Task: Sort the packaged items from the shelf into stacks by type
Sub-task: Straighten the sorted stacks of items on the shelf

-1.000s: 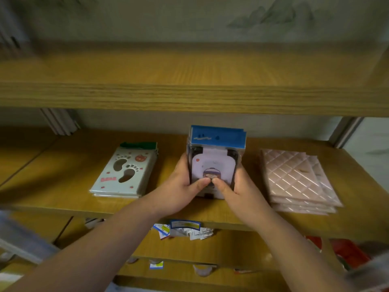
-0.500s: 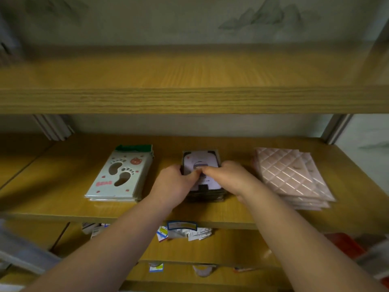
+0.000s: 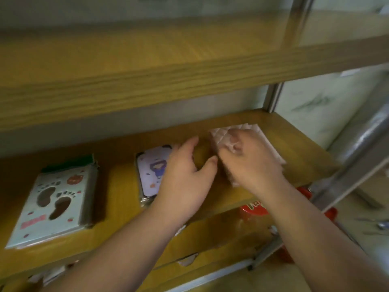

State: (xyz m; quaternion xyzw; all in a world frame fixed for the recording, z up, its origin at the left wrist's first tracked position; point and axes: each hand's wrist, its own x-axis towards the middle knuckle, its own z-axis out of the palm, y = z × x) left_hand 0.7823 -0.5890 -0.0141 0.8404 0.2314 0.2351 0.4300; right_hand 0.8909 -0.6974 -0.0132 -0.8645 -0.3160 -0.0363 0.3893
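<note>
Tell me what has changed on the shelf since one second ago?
The middle pack stack, held upright in both hands before, now lies flat and is let go. The right hand has moved right onto the pink quilted packs; the left hand hangs open between the stacks. The footprint packs stayed put.
</note>
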